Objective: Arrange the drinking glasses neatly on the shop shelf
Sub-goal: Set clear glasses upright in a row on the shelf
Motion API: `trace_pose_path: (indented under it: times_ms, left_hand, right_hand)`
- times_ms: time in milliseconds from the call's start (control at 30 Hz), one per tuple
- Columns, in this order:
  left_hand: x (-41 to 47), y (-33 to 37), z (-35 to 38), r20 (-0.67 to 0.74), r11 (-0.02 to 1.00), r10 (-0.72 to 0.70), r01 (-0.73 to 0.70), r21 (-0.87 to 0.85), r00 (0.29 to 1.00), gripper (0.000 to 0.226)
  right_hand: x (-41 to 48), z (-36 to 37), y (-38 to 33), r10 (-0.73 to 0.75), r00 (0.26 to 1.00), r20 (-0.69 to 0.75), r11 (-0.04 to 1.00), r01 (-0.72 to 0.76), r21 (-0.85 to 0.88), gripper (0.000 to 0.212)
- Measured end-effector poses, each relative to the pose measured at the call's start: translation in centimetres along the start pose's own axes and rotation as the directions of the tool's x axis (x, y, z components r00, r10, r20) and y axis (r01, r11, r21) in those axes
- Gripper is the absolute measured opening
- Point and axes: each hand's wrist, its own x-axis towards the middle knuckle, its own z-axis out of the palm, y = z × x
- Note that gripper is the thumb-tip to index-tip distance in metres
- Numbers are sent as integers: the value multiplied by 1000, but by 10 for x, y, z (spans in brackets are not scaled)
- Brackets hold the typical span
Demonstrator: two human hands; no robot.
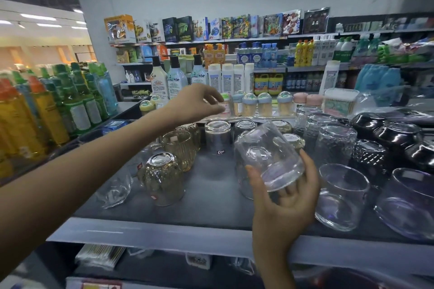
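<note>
My right hand (285,197) grips a clear drinking glass (270,155) by its rim, tilted and lifted above the grey shelf (211,190). My left hand (199,103) reaches out over the back row, its fingers loosely curled with nothing in them. Below that hand stand upside-down clear glasses (218,137) and amber ribbed glasses (180,148). Another amber glass (162,178) stands upside down at the front left, beside a tipped clear glass (114,189). An upright clear glass (340,197) stands to the right of my right hand.
Textured clear tumblers (334,141) and black bowls (397,136) crowd the right side, with a large clear bowl (408,204) at the front right. Toothpick jars (264,103) line the back edge. Bottles of liquid (58,105) fill the left shelf.
</note>
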Motion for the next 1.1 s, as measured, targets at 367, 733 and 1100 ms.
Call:
trace_pose_path:
  times_ms: [367,733,1100]
  left_hand:
    - [-129,37,-8,-204,950,26,-88,-300,979,32]
    - [-119,31,76,-271,783,-354,125,-610,895,56]
    - [-106,16,125,-209,657,-532,245,-713,821,57]
  right_hand:
    - [67,40,-57,114,785,609,600,434,-672,103]
    - [123,102,-22,473,407,782,274,775,-569,81]
    - [133,101,48,554,342,759,208,826,-525,71]
